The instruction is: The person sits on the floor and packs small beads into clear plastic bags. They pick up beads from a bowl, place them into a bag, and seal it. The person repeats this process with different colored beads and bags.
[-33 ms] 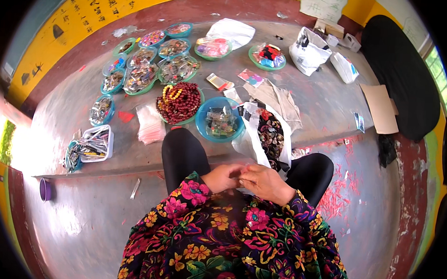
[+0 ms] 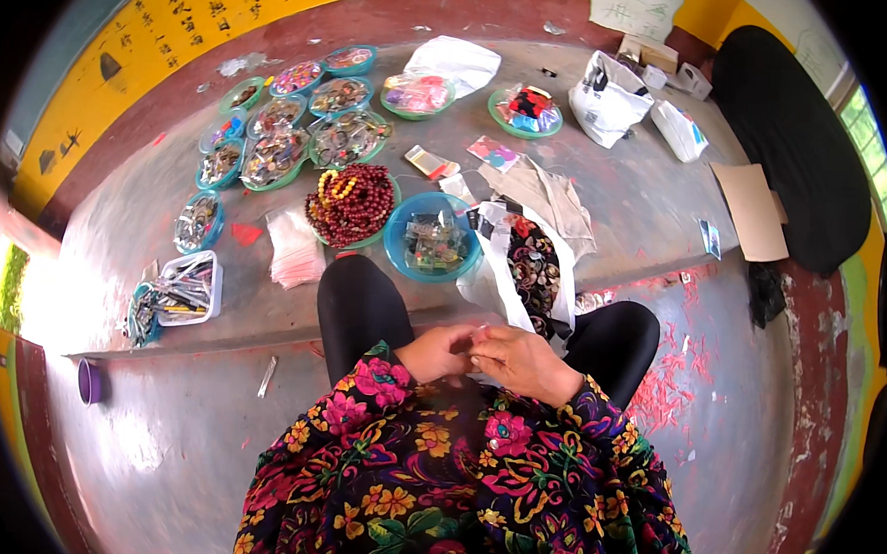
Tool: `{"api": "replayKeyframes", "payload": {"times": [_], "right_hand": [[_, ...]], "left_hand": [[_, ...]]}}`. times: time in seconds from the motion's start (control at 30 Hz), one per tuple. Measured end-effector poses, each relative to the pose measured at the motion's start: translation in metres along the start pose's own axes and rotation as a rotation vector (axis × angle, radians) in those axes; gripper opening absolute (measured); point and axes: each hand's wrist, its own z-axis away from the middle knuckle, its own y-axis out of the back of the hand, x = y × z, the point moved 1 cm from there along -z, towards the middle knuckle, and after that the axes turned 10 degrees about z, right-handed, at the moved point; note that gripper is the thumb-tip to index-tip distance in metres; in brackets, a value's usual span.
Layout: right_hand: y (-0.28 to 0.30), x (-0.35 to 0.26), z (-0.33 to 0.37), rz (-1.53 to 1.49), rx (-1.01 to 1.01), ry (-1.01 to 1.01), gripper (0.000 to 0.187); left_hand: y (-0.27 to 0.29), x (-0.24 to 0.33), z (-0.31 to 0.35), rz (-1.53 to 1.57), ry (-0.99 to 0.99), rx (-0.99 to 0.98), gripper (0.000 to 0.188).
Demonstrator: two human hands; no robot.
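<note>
In front of my lap my left hand point(image 2: 439, 353) and my right hand point(image 2: 526, 364) meet, fingers curled and fingertips pressed together. Something small, perhaps pale or clear, may sit between them; it is too small and too hidden to name. Just beyond, leaning by my right knee, stands an open white bag point(image 2: 490, 276) filled with dark, shiny small pieces point(image 2: 533, 266). To its left a blue basin point(image 2: 397, 237) holds small clear packets point(image 2: 435, 241). Dark red bead strings point(image 2: 350, 209) with some yellow beads lie heaped in a green basin farther left.
A stack of clear plastic bags point(image 2: 294, 251) lies beside the beads. Several basins of packets point(image 2: 273, 158) stand at far left, near a white tray of tools point(image 2: 216, 285). Beige cloth point(image 2: 551, 202), a white carrier bag point(image 2: 610, 101) and cardboard point(image 2: 749, 211) lie to the right. Red scraps point(image 2: 672, 376) litter the floor.
The whole view has shifted very slightly, so the things on the raised floor sit a little farther left. My hands stay together in nearly the same pose.
</note>
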Motion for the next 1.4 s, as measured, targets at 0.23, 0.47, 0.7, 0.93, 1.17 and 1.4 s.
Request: {"api": "replayKeyframes", "payload": {"times": [0.23,0.47,0.7,0.93,1.17,1.4], "right_hand": [[0.004,-0.001,-0.001,-0.018,0.007,-0.033,0.012],[0.003,-0.003,-0.002,-0.132,0.135,-0.134,0.011],[0.007,-0.001,-0.005,-0.152,0.205,-0.097,0.011],[-0.006,0.102,-0.007,-0.369,0.527,-0.598,0.017],[-0.078,0.229,-0.001,0.227,0.122,-0.761,0.03],[-0.132,0.28,0.01,0.056,0.241,-1.139,0.024]], "left_hand": [[0.001,0.006,0.004,0.111,0.09,-0.022,0.038],[0.008,-0.007,0.007,0.379,0.047,0.036,0.044],[0.011,-0.01,0.005,0.345,0.055,0.128,0.042],[0.016,0.0,0.017,0.314,-0.047,0.188,0.039],[0.02,0.0,0.033,0.322,0.015,0.202,0.043],[0.026,-0.016,0.034,0.346,0.011,0.192,0.041]]}}
